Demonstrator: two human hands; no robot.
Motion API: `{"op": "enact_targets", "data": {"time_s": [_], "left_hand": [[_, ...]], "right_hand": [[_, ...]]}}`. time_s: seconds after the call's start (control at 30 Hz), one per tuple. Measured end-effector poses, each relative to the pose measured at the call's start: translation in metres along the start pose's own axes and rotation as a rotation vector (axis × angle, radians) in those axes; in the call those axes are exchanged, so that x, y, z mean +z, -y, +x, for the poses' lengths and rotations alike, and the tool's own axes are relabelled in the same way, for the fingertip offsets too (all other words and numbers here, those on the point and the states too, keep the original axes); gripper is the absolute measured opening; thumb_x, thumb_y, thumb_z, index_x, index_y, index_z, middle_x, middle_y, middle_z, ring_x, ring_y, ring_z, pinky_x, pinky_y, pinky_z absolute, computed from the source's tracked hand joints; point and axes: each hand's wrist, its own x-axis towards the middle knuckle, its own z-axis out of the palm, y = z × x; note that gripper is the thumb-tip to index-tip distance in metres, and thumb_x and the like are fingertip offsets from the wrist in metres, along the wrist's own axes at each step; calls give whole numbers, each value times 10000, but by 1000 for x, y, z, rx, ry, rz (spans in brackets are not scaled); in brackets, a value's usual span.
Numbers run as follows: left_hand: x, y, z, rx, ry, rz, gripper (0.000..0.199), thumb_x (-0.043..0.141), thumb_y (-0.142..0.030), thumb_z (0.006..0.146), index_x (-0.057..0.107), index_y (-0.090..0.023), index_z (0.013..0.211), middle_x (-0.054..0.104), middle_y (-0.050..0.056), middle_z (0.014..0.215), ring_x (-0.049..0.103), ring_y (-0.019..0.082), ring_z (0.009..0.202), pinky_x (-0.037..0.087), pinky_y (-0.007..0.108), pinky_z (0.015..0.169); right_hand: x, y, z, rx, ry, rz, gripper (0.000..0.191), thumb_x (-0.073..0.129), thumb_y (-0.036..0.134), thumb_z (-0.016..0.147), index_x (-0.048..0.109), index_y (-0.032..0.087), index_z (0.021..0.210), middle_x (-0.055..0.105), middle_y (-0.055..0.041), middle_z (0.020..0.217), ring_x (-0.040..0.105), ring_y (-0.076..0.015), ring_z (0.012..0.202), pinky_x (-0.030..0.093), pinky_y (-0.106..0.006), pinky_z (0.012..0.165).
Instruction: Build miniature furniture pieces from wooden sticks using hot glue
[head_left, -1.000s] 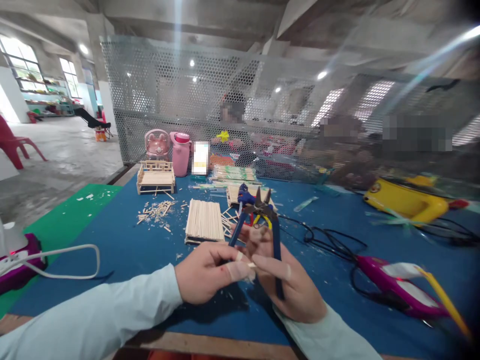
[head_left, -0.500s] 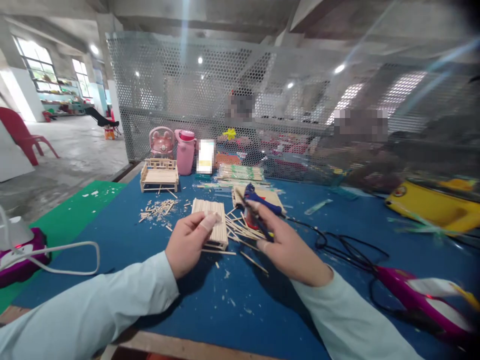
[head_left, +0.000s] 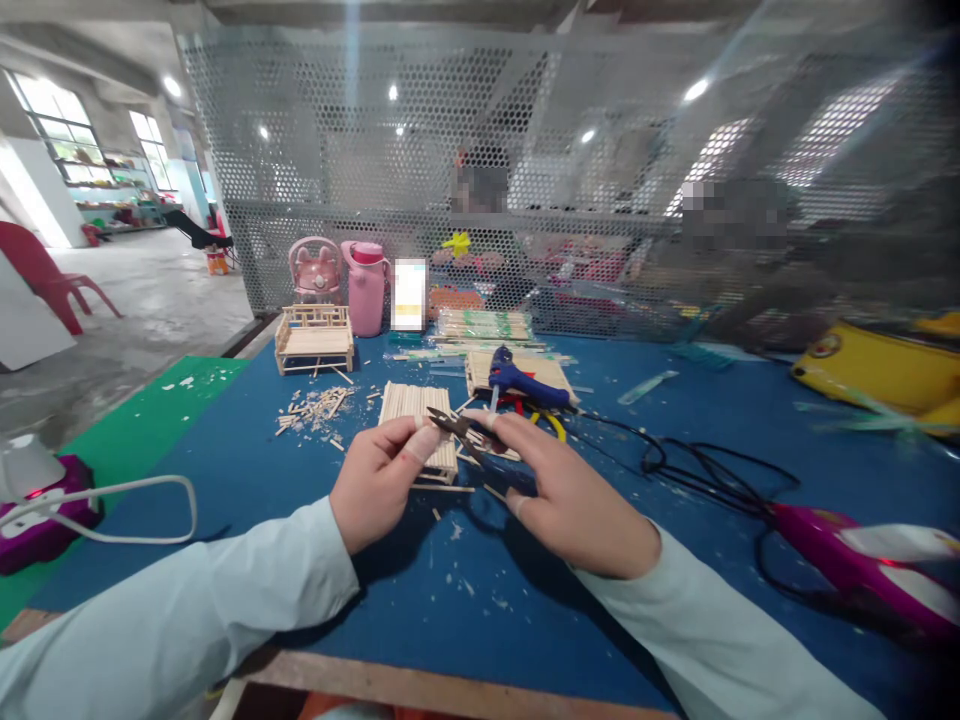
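Currently the cutting pliers (head_left: 491,462) are at the slatted stick platform's (head_left: 405,400) right edge, the right hand's (head_left: 577,490) grip closed on their handles. The left hand (head_left: 375,490), before the platform, pinches thumb and finger together; whether on a stick end, I can't quite tell. Stick offcuts (head_left: 311,410) lie left of the platform, a blue glue gun (head_left: 529,382) right.
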Motion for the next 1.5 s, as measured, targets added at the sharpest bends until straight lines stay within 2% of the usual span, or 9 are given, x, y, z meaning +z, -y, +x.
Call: {"op": "enact_targets", "data": {"time_s": [0.37,0.67,0.83,0.93,1.13,1.23,1.37,1.43,1.5], "left_hand": [[-1,-3,-2,27,15,25,358,482,-435,835,663,-129,877,591,12,732,472,121,683,401,245,689],[-1,-2,-3,-2,43,20,351,459,-436,842,565,-138,690,354,-48,548,293,79,511,298,215,511],[-2,1,-6,64,125,131,285,445,-397,851,537,-143,761,443,-20,626,374,104,587,332,225,566],[-1,2,-8,81,102,241,316,400,-414,868,521,-151,744,443,-20,617,381,110,594,323,225,561],[0,3,-7,-3,-13,413,409,344,-440,872,413,-176,568,370,-43,517,328,101,520,264,231,508],[2,5,-6,-59,-22,402,429,329,-462,869,387,-184,548,370,-42,514,323,103,511,261,236,504],[4,8,-3,-227,-16,277,474,285,-524,867,350,-195,533,342,-52,467,304,97,455,249,238,470],[2,8,-1,-198,-8,237,467,285,-522,871,361,-192,549,346,-54,480,309,95,462,261,233,477],[-1,7,1,-94,5,265,439,311,-495,873,392,-185,572,366,-50,512,327,96,494,276,230,499]], "right_hand": [[-2,2,2,-30,-4,1,610,439,55,606,512,193,1195,627,-100,1066,596,-230,993,491,-372,842],[0,1,-1,-16,-26,-31,628,431,52,562,518,180,1170,623,-109,1091,584,-244,1018,482,-381,848],[3,0,-1,13,-1,-66,621,435,55,548,531,159,1152,619,-125,1093,580,-255,1017,472,-400,861],[6,0,-1,14,12,-64,620,437,49,547,525,159,1151,610,-125,1111,566,-254,1042,460,-404,883],[28,0,-3,-4,-66,-116,572,443,48,594,509,143,1154,606,-127,1060,557,-241,1009,453,-391,883],[33,0,-2,16,-125,-278,596,438,37,582,510,98,1171,597,-138,966,556,-249,910,478,-378,792],[32,2,1,24,-127,-532,553,472,79,622,542,48,1170,574,-155,831,534,-280,765,456,-413,667],[32,3,2,25,-129,-484,568,465,69,614,536,40,1177,582,-165,857,541,-285,797,454,-416,691],[31,4,2,32,-126,-297,594,449,50,587,528,57,1175,598,-164,942,551,-271,877,459,-394,751]]}}
